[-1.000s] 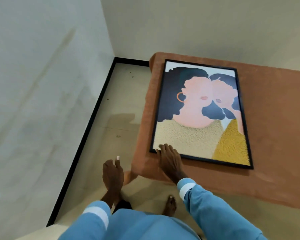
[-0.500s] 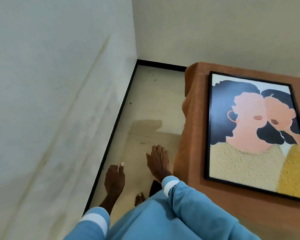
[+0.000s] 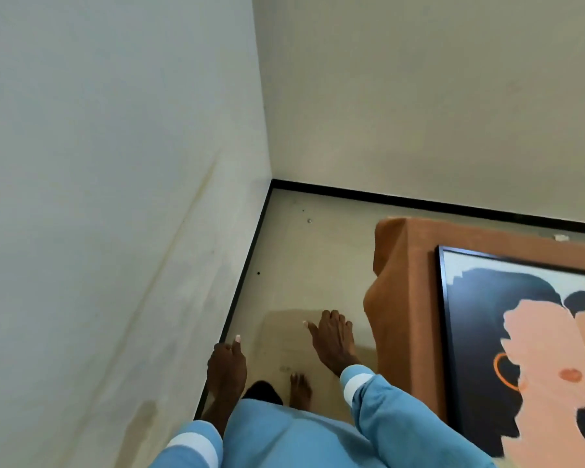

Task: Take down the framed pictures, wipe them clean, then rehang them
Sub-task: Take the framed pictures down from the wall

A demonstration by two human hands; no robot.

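Note:
A black-framed picture (image 3: 507,349) of two faces lies flat on an orange-brown covered surface (image 3: 416,265) at the right, partly cut off by the frame's edge. My right hand (image 3: 333,337) hovers over the floor left of that surface, fingers spread and relaxed, holding nothing. My left hand (image 3: 227,364) hangs lower left near the wall, fingers loosely curled with the thumb up, empty. Both arms wear light blue sleeves with white cuffs.
Two pale walls meet at a corner (image 3: 267,130), with a black skirting strip (image 3: 419,201) along the beige floor (image 3: 304,265). A bare foot (image 3: 299,390) stands on the floor below my hands. A small white scrap (image 3: 560,237) lies on the surface's far edge.
My right hand left the picture's lower edge and swung out over the floor. The view turned left toward the corner, so the picture slid to the right edge.

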